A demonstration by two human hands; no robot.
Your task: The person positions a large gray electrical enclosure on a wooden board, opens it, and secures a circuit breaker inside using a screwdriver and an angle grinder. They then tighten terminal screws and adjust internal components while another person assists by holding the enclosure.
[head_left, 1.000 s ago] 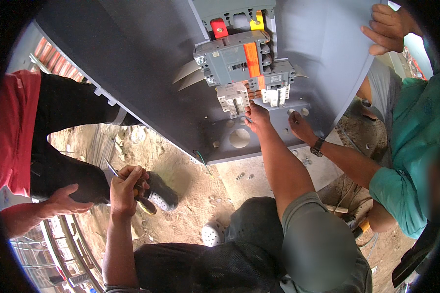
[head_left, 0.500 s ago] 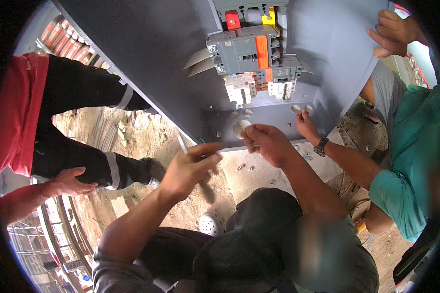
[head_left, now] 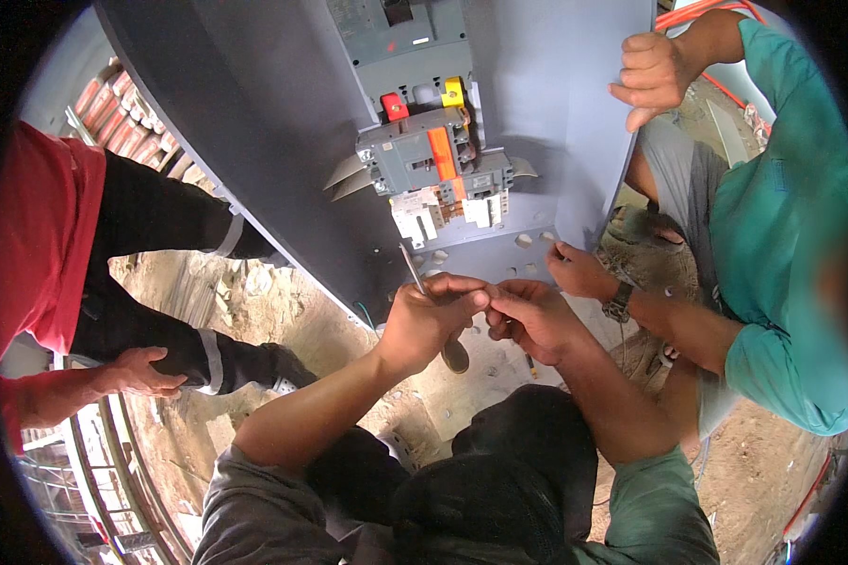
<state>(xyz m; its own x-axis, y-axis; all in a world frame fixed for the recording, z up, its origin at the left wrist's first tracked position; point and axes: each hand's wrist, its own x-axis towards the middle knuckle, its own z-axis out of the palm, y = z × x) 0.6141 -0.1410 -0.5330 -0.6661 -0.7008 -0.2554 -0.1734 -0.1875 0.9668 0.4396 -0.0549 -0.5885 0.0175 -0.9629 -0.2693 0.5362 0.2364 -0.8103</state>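
Observation:
My left hand [head_left: 426, 323] is wrapped round a screwdriver [head_left: 413, 267]. Its thin metal shaft points up past my knuckles, and the rounded dark handle end shows below my palm. Thumb and fingertips of this hand meet those of my right hand [head_left: 534, 318], which is closed in a pinch. Whatever small thing lies between the fingertips is hidden. Just beyond both hands stands a grey metal enclosure [head_left: 254, 122] with round holes in its lower wall. Inside it are a large grey breaker [head_left: 405, 155] with an orange strip and smaller white breakers [head_left: 416, 215].
On the right, a co-worker in a green shirt [head_left: 782, 226] has one hand [head_left: 655, 75] on the enclosure's edge and the other [head_left: 582, 273] near its holes. Another person in a red shirt [head_left: 52, 226] stands left. Sandy ground [head_left: 264, 315] lies below.
My hands have come together at the fingertips; the right has drawn back from the large hole. The view has shifted, so the enclosure sits further left and lower.

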